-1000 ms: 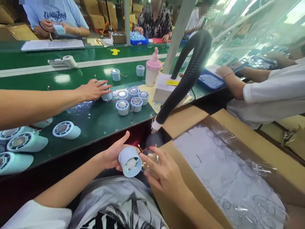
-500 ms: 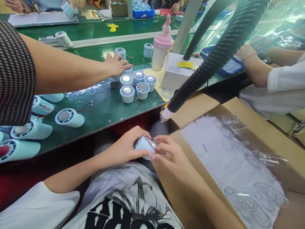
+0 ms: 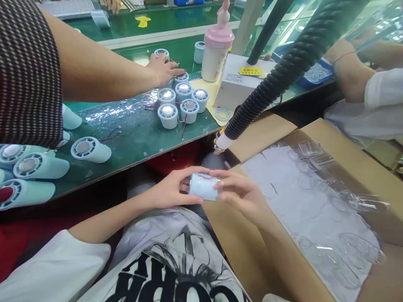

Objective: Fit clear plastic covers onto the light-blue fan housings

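Above my lap, both hands hold one light-blue cylinder (image 3: 204, 187) that lies on its side, with a clear plastic sleeve around it. Thin red and dark wires run along its top. My left hand (image 3: 171, 188) wraps its left end, thumb below and fingers over the top. At the right end, my right hand (image 3: 241, 193) grips it between thumb and fingers, slightly blurred. Similar light-blue cylinders (image 3: 168, 116) stand upright in a group on the green bench (image 3: 126, 142), some with wires trailing.
A co-worker's hand (image 3: 163, 69) reaches over the upright group from the left. More cylinders (image 3: 91, 149) lie at the left. A black flexible hose (image 3: 267, 92) with a nozzle hangs beside a pink-lidded cup (image 3: 217, 50). At right, an open carton (image 3: 349, 155) holds clear plastic sleeves (image 3: 349, 247).
The cylinder in my hands has turned from tilted to nearly level, its wires now along the top. My right hand has moved to its end. The co-worker's hand stays over the group.
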